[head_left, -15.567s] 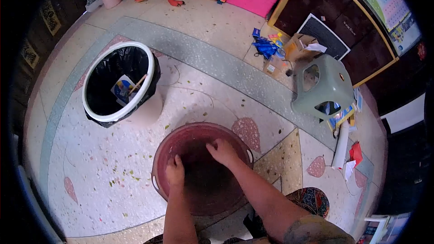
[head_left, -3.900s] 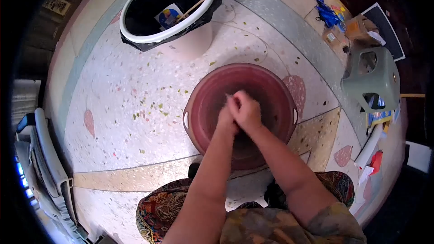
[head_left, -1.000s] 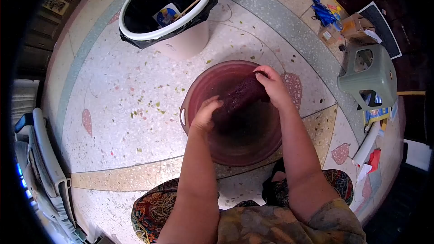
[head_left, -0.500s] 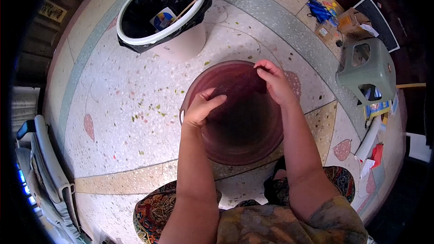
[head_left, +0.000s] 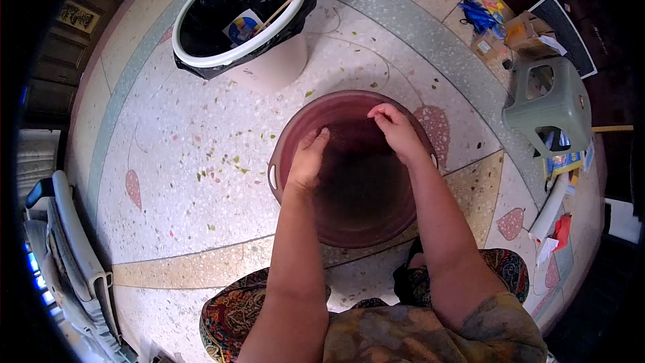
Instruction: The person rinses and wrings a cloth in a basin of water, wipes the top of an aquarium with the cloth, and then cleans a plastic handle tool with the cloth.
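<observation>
A dark maroon basin (head_left: 285, 136) with side handles stands on the floor in front of me. Over its inside, a dark, sheer reddish piece of cloth (head_left: 349, 133) spans between my hands; its outline blends into the basin. My left hand (head_left: 308, 161) is at the basin's left side, closed on one end of the cloth, thumb pointing up. Near the far right of the basin, my right hand (head_left: 396, 133) pinches the other end between thumb and fingers. Shadow hides the basin's bottom.
Beyond the basin stands a white bin (head_left: 275, 60) with a black liner. A grey-green plastic stool (head_left: 547, 104) is at the right, near cardboard boxes (head_left: 527, 30) and a blue packet (head_left: 478, 17). A folded chair (head_left: 74, 242) leans at the left. Small green bits dot the speckled floor.
My left hand has moved slightly right and turned thumb-up. My right hand has come lower and a little left, so the cloth is less spread and sits lower over the basin.
</observation>
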The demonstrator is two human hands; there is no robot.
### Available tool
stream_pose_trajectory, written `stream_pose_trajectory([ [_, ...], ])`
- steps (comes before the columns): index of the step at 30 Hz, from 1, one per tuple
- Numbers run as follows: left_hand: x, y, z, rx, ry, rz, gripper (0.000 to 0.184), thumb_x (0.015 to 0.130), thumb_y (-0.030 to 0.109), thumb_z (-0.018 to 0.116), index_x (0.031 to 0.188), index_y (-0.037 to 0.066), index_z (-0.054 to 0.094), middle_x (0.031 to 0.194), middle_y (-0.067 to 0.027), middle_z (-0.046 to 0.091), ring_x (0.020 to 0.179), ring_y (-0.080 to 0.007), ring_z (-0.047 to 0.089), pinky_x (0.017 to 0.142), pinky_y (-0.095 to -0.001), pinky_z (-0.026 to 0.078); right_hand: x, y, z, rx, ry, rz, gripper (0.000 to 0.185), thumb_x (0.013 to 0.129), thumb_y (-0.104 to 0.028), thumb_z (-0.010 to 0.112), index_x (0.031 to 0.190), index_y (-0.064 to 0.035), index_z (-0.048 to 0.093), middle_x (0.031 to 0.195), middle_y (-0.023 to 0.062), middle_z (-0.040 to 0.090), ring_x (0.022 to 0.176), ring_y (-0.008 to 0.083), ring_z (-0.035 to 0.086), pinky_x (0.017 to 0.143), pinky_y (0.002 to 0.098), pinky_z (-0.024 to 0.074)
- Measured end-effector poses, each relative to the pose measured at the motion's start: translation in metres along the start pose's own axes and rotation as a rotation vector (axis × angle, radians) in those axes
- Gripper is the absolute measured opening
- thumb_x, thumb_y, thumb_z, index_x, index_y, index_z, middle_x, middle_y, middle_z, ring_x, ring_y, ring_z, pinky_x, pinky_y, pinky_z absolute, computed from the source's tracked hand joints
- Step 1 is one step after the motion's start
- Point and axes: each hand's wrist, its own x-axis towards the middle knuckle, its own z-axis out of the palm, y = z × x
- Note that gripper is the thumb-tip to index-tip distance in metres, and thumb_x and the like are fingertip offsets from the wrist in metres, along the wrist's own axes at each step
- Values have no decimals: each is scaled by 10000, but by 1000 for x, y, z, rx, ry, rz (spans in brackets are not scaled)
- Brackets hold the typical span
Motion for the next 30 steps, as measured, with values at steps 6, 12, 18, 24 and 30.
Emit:
stream_pose_trajectory([
  [6,8,-15,-11,-158,13,-109,553,819,300,523,1237,-24,362,1213,-132,445,1102,-209,431,937,-316,312,-9,-4,6,88,-83,27,120,819,-90,497,894,-66,589,902,32,570,898,145,508,811,260,375],
  [12,-4,2,-3,-296,-96,-85,497,827,276,511,1219,-4,387,1175,-111,473,1081,-205,450,914,-325,354,-8,-16,8,-10,15,-315,85,736,-35,570,799,-62,621,897,45,570,857,159,531,768,268,406],
  [18,-9,10,5,-278,-162,-38,458,844,272,484,1214,17,398,1153,-96,490,1057,-194,464,909,-326,359,-12,-31,11,-71,-118,-240,73,704,-77,626,770,-47,618,789,47,574,774,170,550,693,277,427],
  [24,-8,8,6,-189,-71,-73,445,856,279,459,1210,15,405,1132,-88,502,1045,-177,468,904,-311,349,-12,-26,16,-183,-49,-473,80,672,-79,663,720,-32,620,752,71,580,737,187,561,658,270,435],
  [30,-7,8,5,-184,-137,-54,442,853,270,461,1211,15,406,1143,-94,495,1051,-185,463,902,-306,349,-9,-16,15,-156,-3,-375,94,690,-87,654,731,-12,615,743,72,595,693,173,570,618,267,442],
])
